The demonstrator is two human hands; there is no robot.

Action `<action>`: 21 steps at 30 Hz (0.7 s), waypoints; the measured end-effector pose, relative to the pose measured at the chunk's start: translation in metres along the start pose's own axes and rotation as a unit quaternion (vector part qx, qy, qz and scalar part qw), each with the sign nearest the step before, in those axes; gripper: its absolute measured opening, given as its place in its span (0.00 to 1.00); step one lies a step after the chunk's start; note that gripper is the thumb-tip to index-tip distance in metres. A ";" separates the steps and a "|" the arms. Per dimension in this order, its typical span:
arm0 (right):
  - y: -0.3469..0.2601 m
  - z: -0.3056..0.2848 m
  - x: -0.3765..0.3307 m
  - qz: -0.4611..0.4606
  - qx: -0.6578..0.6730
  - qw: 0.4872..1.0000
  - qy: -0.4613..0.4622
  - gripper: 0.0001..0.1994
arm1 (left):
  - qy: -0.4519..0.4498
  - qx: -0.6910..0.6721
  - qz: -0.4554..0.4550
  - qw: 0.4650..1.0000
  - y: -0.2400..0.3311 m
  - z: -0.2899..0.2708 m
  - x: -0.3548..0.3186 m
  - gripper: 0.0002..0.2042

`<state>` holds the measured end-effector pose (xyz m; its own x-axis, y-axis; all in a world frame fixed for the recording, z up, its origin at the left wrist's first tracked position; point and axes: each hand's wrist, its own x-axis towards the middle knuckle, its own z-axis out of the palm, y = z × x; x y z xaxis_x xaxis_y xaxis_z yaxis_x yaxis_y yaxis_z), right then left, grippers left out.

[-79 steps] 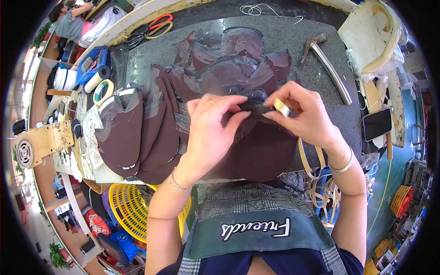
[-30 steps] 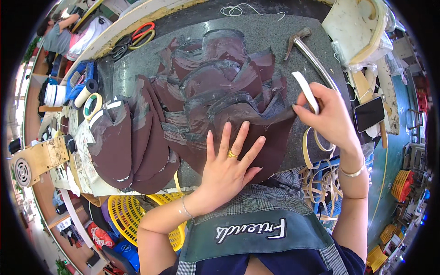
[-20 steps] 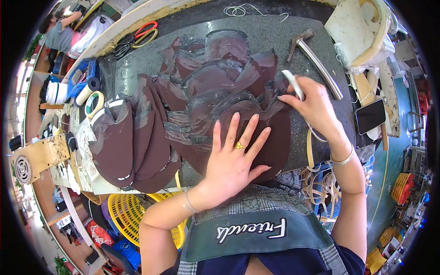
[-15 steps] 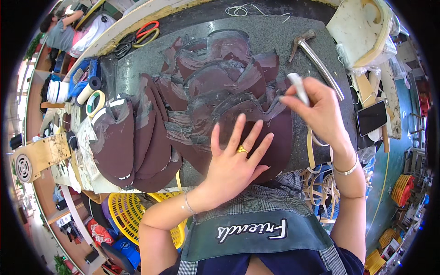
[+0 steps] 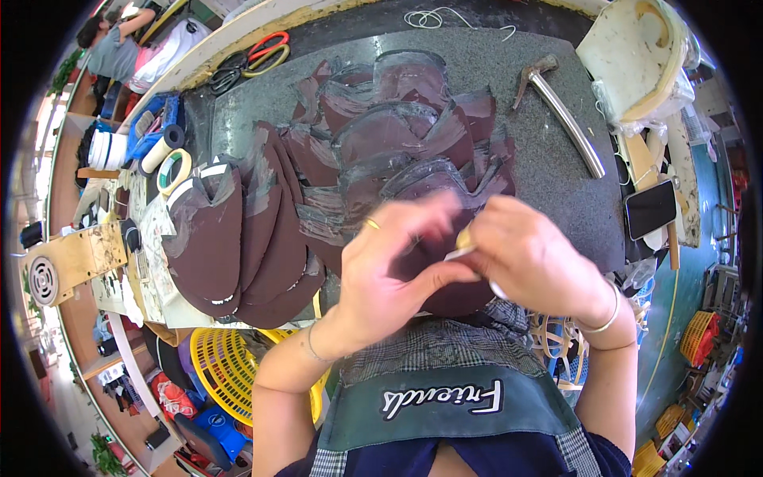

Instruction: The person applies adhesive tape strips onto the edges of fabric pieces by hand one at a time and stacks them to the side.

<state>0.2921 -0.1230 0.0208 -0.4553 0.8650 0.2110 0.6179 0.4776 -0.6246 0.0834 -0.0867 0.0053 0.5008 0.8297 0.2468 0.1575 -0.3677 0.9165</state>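
Both my hands come together above the near middle of the dark brown pieces. My right hand (image 5: 520, 254) is closed round a small white cylinder-like thing (image 5: 497, 289), mostly hidden by its fingers; a pale yellowish bit also shows there. Beside it, my left hand (image 5: 389, 266) has its thumb against the right fingers, its other fingers raised and smeared by motion. Overlapping dark brown shaped sheets (image 5: 405, 143), with greyish smeared edges, cover the middle of the dark stone slab (image 5: 548, 151). More rounded brown pieces (image 5: 205, 250) lie fanned at the left.
A hammer (image 5: 564, 119) lies at the slab's right, scissors (image 5: 250, 62) at the far left. Tape rolls (image 5: 172, 171) stand at the left. A phone (image 5: 651, 209) rests on the right. Yellow baskets (image 5: 226, 366) sit below the edge. Another person (image 5: 123, 52) is at the far left.
My left hand has lifted off the brown sheets. My right hand has come down and left with the white thing, meeting the left hand. The whole view has shifted slightly.
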 end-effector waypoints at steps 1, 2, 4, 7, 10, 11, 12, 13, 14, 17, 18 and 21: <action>-0.005 -0.002 -0.004 0.022 0.000 1.000 -0.008 0.05 | 0.010 -0.008 0.045 0.999 0.002 0.002 -0.001 0.15; -0.009 -0.005 -0.007 0.039 -0.003 0.998 -0.046 0.07 | -0.015 0.022 0.042 0.999 0.005 0.003 -0.002 0.10; -0.011 -0.018 -0.009 0.120 0.098 0.988 -0.021 0.10 | -0.002 -0.077 0.001 0.997 0.008 0.005 -0.006 0.10; -0.010 -0.028 -0.012 0.168 0.090 0.970 0.148 0.26 | 0.042 -0.094 0.007 0.995 0.012 0.003 -0.012 0.09; -0.008 -0.022 -0.018 0.067 0.168 0.981 0.065 0.26 | -0.042 -0.070 -0.025 0.996 0.015 -0.001 -0.013 0.08; -0.007 -0.020 -0.021 0.051 0.164 0.984 -0.037 0.22 | -0.072 -0.066 -0.001 0.995 0.014 -0.003 -0.010 0.13; -0.005 -0.014 -0.022 0.073 0.177 0.981 -0.011 0.10 | -0.039 -0.090 0.014 0.995 0.012 -0.004 -0.007 0.13; -0.003 -0.014 -0.027 0.164 0.242 0.955 0.051 0.06 | -0.054 -0.010 0.014 0.998 0.009 -0.007 -0.003 0.17; -0.001 -0.010 -0.029 0.264 0.298 0.913 0.090 0.03 | -0.041 0.062 0.023 0.997 0.005 -0.007 0.003 0.21; 0.010 -0.013 -0.035 0.274 0.283 0.915 0.083 0.05 | 0.031 0.178 0.013 0.983 -0.011 -0.004 0.019 0.36; 0.013 -0.016 -0.035 0.258 0.291 0.915 0.104 0.06 | 0.078 0.180 -0.059 0.979 -0.018 -0.001 0.023 0.39; 0.022 -0.023 -0.030 0.306 0.326 0.884 0.135 0.06 | 0.104 0.296 0.006 0.949 -0.032 0.005 0.023 0.37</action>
<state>0.3345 -0.1346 0.0179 0.0597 0.9780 -0.1999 0.1553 -0.2069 -0.9660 0.0941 -0.0576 -0.0195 0.3359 0.8665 0.3691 0.6347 -0.4978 0.5911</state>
